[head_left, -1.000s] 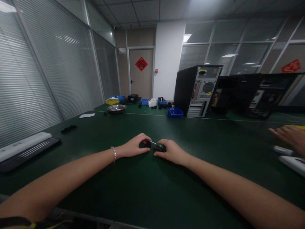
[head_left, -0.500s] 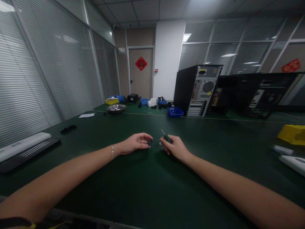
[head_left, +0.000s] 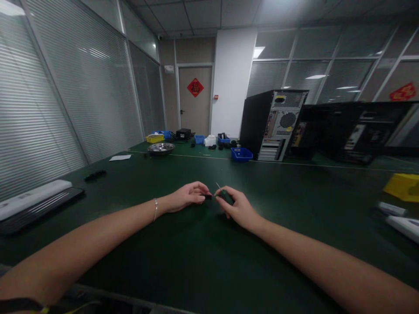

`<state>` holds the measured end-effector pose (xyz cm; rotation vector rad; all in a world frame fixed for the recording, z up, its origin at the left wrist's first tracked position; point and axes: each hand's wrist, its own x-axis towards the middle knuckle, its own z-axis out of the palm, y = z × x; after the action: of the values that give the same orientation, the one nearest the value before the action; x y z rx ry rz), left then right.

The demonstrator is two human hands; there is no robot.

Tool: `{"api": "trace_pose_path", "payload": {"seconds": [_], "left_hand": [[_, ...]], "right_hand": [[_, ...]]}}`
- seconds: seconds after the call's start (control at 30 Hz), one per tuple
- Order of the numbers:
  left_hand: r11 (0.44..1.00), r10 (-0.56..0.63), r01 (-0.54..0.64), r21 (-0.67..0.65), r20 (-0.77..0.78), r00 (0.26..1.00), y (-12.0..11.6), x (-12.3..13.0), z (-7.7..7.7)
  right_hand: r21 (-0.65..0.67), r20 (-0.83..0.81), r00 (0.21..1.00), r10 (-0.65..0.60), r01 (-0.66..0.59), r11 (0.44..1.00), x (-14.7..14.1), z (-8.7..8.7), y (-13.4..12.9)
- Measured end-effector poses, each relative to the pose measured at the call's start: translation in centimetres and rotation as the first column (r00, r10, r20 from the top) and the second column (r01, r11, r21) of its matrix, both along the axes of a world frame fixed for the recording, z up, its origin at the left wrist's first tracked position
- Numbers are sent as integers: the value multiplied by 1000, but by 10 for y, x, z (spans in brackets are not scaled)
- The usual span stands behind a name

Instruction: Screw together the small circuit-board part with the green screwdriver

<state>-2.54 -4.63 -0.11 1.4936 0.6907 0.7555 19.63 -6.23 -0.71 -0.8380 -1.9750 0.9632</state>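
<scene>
My left hand (head_left: 194, 193) is closed, pinching a small dark part (head_left: 207, 197) between thumb and fingers. Its exact kind is too small to make out. Close by on the right, my right hand (head_left: 236, 203) wraps round the dark green handle of a screwdriver (head_left: 226, 196), whose thin metal shaft points up and to the left. The right thumb and index tip also pinch a tiny piece that I cannot identify, right beside the dark part. Both hands are over the green tabletop (head_left: 203, 257).
A black computer tower (head_left: 257, 124) stands at the back right beside a blue bin (head_left: 241, 154). Further left is a round metal bowl (head_left: 161, 149). A black keyboard (head_left: 42, 211) lies at the left; a yellow box (head_left: 402, 187) sits far right.
My right hand has shifted left with the screwdriver, bringing its fingertips against or very near the part in my left hand. The dark part has turned and now lies more level.
</scene>
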Motion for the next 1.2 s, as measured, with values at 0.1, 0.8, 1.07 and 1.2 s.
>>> {"api": "trace_pose_path", "payload": {"seconds": [0.1,0.8,1.07,1.2], "left_hand": [[999,32,-31,24,-46,998,1,1,-2],[992,-13,27,125,-114,993,1,5,-2],[995,-34,42,86,-102,994,2,6,-3],[997,-41,47,65,-95,995,2,6,-3]], "right_hand": [[55,16,1000,-4,3,998,-1,0,-2],[251,27,999,-48,39,967,-3,4,-3],[344,44,996,-72,53,937,-5,3,0],[347,45,996,-79,59,936,-6,4,0]]}}
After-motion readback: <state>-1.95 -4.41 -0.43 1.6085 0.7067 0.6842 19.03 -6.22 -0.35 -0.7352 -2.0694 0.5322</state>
